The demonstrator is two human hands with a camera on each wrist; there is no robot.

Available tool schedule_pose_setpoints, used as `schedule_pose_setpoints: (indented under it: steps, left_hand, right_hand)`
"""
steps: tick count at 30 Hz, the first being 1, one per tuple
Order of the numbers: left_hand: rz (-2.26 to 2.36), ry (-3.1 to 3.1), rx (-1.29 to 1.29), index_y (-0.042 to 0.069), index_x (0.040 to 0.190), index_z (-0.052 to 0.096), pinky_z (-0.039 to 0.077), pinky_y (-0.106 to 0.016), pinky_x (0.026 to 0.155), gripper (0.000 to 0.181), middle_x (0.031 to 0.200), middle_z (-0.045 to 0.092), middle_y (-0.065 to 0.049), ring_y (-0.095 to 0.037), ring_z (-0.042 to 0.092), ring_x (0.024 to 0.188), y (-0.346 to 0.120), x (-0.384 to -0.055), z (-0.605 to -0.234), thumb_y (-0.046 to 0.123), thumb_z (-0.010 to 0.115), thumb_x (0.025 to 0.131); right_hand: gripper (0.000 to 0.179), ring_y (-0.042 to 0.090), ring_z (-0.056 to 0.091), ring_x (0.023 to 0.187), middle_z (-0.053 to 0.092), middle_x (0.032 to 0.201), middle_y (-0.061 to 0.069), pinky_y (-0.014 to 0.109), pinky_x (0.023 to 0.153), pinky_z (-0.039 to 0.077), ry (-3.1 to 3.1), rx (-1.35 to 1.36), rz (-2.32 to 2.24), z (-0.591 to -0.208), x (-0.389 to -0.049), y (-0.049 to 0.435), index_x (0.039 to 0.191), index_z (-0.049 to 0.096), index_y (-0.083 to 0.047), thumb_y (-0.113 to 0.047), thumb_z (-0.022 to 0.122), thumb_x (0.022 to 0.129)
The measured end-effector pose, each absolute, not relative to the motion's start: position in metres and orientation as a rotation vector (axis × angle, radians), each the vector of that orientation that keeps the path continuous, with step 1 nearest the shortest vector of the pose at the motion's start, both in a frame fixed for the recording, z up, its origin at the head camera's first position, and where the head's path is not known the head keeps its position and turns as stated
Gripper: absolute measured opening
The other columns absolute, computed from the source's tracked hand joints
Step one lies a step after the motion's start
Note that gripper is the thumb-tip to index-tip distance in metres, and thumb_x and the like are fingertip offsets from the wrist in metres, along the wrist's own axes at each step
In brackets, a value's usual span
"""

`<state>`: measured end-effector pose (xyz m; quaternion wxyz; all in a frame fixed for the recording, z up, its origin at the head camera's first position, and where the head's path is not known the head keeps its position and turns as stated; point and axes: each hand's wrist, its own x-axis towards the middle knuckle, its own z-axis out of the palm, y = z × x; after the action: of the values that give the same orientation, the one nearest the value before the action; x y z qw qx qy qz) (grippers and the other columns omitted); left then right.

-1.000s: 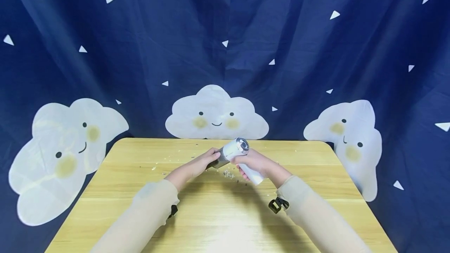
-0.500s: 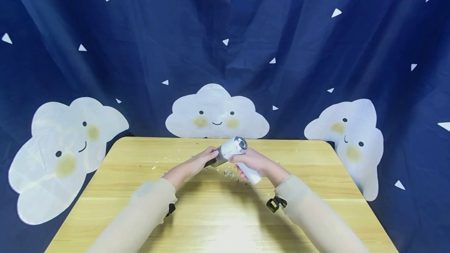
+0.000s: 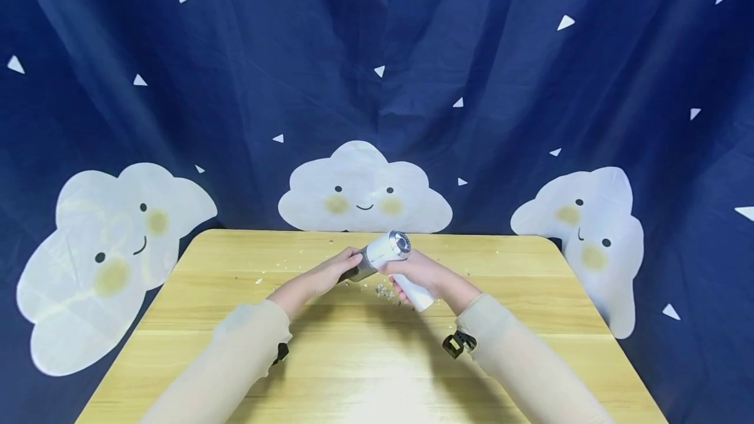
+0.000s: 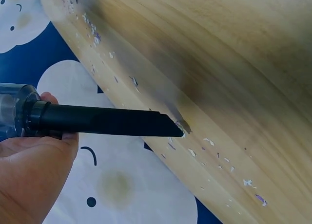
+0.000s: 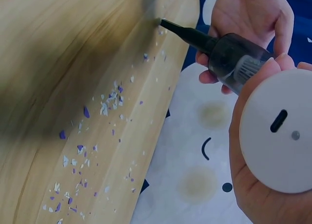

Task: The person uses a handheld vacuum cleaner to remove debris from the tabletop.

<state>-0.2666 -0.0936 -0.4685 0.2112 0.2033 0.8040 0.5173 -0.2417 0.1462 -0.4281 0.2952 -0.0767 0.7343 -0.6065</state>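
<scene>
Head: handheld vac (image 3: pixel 385 250) moved slightly left vs. 0.5 s ago, above table (image 3: pixel 353 345), so work prob. ongoing; L hand (image 3: pixel 336 271) curls round its cup (image 3: pixel 365 268), R hand (image 3: pixel 421 269) round handle (image 3: pixel 415 294). L wrist: nozzle (image 4: pixel 97 119) tip is near bits (image 4: pixel 248 182), contact unclear. R wrist: transparent cup has grey ribbed part (image 5: pixel 247 70) inside, collected bits cannot tell.

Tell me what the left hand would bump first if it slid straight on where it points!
Probably the handheld vacuum's white body, just beyond the left hand, though depth is unclear.
</scene>
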Motion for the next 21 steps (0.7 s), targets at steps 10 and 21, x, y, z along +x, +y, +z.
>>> schedule_pose_setpoints:
  steps: [10, 21]
  left_hand:
    - [1.430, 2.210, 0.580, 0.003, 0.140, 0.043, 0.041, -0.046, 0.100, 0.049, 0.120, 0.055, -0.013, -0.025, 0.052, 0.109, -0.102, -0.267, -0.473, 0.040, 0.030, 0.109]
    - [1.420, 2.256, 0.563, 0.002, 0.134, 0.046, 0.038, -0.040, 0.101, 0.045, 0.122, 0.056, -0.012, -0.026, 0.050, 0.114, -0.108, -0.264, -0.473, 0.037, 0.033, 0.109]
  right_hand:
    - [0.025, 0.016, 0.052, 0.048, 0.055, 0.065, 0.008, 0.028, 0.046, 0.049, 1.946, -0.196, -1.617, -0.431, -0.239, 0.137, 0.103, 0.056, -0.002, -0.018, 0.066, 0.087]
    - [0.021, 0.016, 0.052, 0.047, 0.053, 0.061, 0.008, 0.028, 0.045, 0.049, 1.927, -0.181, -1.625, -0.436, -0.237, 0.128, 0.096, 0.056, -0.004, -0.020, 0.066, 0.087]
